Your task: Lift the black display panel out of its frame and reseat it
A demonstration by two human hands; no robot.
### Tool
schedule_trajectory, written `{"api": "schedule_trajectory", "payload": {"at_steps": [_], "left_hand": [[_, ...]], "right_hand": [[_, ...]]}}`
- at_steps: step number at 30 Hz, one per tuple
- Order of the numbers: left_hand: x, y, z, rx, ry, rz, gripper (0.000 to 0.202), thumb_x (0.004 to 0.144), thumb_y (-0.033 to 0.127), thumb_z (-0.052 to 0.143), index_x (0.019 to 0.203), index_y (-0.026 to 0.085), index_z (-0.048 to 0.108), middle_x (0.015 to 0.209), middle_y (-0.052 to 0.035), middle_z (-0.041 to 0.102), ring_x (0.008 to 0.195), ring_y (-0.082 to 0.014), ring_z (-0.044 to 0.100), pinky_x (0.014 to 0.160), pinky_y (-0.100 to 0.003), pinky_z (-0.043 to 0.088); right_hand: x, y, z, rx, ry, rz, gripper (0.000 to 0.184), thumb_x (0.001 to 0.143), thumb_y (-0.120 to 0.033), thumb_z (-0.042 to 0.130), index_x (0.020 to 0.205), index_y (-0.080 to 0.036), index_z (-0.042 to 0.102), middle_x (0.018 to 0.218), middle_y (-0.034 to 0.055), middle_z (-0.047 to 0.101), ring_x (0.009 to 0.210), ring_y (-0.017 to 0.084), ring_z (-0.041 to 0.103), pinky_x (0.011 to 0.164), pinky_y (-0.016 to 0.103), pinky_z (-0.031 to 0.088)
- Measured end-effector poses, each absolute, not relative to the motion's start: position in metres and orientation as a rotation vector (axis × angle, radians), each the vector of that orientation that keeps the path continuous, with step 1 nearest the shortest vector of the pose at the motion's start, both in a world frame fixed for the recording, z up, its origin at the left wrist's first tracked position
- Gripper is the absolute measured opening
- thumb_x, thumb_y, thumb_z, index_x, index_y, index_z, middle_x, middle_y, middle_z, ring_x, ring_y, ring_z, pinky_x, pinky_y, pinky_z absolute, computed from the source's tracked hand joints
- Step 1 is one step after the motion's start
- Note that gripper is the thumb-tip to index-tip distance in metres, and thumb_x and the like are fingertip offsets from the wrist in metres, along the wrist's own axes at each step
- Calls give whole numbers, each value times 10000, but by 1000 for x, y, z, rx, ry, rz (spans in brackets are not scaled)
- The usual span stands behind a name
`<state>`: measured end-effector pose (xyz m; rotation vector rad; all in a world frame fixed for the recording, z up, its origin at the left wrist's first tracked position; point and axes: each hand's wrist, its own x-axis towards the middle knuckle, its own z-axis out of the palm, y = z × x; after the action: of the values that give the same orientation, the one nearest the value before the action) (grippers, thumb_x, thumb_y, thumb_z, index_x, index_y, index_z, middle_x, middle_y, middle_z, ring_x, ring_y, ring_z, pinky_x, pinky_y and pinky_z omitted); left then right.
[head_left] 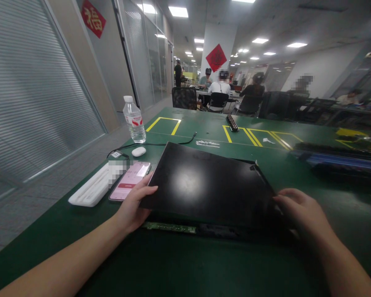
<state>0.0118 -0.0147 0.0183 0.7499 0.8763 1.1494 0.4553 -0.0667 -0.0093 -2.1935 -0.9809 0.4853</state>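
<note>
Blk panel (pixel 204 185) tilted over near ctr of grn table (pixel 173 268), L hand (pixel 133 208) gripping its L edge, R hand (pixel 304 208) at R edge, blurry, can't tell if gripping, phone (pixel 130 182) just L.

A phone (pixel 130 184) is lying on the table (pixel 198 272) left of the panel (pixel 210 189); a bottle (pixel 134 120) is standing beyond, far left.

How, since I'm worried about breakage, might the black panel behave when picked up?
The black panel is probably stiff: it looks flat, without sag, in the left hand. Its glossy face, reflecting light, might feel slippery. It may be fragile, as its visible edge looks thin.
</note>
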Motion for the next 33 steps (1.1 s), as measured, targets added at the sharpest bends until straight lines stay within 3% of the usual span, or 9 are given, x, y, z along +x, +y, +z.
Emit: {"api": "schedule_trajectory", "payload": {"at_steps": [11, 17, 26, 33], "left_hand": [[11, -15, 19, 764, 873, 1135, 853, 654, 181, 865, 1475, 281, 659, 1194, -77, 840, 1035, -373, 795, 835, -422, 647], [11, -16, 19, 772, 893, 1133, 820, 659, 232, 888, 1445, 348, 684, 1191, -65, 841, 1073, -407, 781, 812, -442, 649], [10, -13, 17, 768, 912, 1106, 781, 653, 245, 895, 1408, 322, 714, 1173, -69, 844, 1086, -410, 772, 792, -426, 640], [8, -11, 11, 767, 944, 1131, 774, 678, 240, 882, 1421, 331, 685, 1266, -58, 813, 1098, -379, 766, 808, -408, 627]], "right_hand": [[451, -67, 0, -2206, -1090, 488, 298, 693, -508, 727, 884, -283, 764, 816, 85, 796, 787, 325, 728, 612, 398, 523], [454, -66, -1, -2198, -1118, 446, 258, 701, -493, 715, 842, -284, 771, 793, 79, 790, 792, 317, 727, 603, 385, 519], [458, -65, -8, -2189, -1109, 473, 302, 715, -512, 701, 881, -270, 771, 840, 80, 801, 854, 324, 739, 640, 384, 527], [458, -66, -9, -2197, -1097, 475, 297, 745, -503, 706, 910, -263, 766, 848, 92, 802, 823, 315, 739, 629, 382, 527]]}}
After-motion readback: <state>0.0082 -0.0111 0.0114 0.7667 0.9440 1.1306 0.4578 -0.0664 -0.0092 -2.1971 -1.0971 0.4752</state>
